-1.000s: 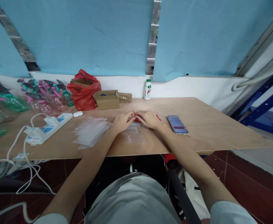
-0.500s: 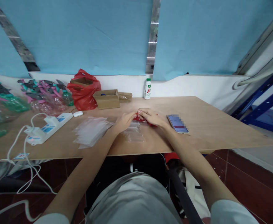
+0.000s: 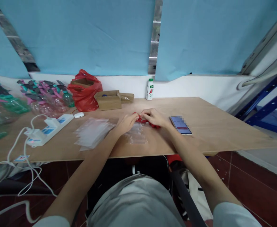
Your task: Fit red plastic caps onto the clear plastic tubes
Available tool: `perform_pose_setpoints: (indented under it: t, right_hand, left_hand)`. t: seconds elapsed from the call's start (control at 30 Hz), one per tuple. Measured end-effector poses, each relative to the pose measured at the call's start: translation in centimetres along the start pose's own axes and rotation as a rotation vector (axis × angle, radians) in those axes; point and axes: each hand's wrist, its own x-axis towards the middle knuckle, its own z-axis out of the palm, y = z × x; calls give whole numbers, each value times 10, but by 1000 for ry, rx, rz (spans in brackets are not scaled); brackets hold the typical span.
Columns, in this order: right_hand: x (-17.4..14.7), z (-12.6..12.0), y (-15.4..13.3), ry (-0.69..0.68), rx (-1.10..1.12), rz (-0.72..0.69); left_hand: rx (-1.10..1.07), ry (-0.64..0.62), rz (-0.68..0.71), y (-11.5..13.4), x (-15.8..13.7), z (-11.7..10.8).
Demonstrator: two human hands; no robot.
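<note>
Small red pieces (image 3: 142,119) lie between my two hands in the middle of the table; their exact kind is too small to make out. My left hand (image 3: 127,123) is closed, its fingertips pinching at the red piece from the left. From the right, my right hand (image 3: 155,117) pinches at the same spot, with more red showing under its palm. Just below the hands lies a row of thin clear plastic strips (image 3: 137,137). A fanned stack of clear plastic bags (image 3: 93,134) is left of my left forearm.
A phone (image 3: 180,125) lies right of my right hand. Behind stand a white bottle (image 3: 150,90), a cardboard box (image 3: 109,101) and a red plastic bag (image 3: 86,94). At left are a power strip (image 3: 48,130) with cables and several spray bottles (image 3: 44,105).
My right hand's fingers have shifted slightly and its knuckles have risen. A bit more red shows at my left fingertips. The other things have stayed put.
</note>
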Motion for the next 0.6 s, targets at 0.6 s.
perform_pose_setpoints:
  t: [0.6]
  right_hand:
    - [2,16,-8,301,-147,-209]
  left_hand:
    - [-251,153,36,3,4,1]
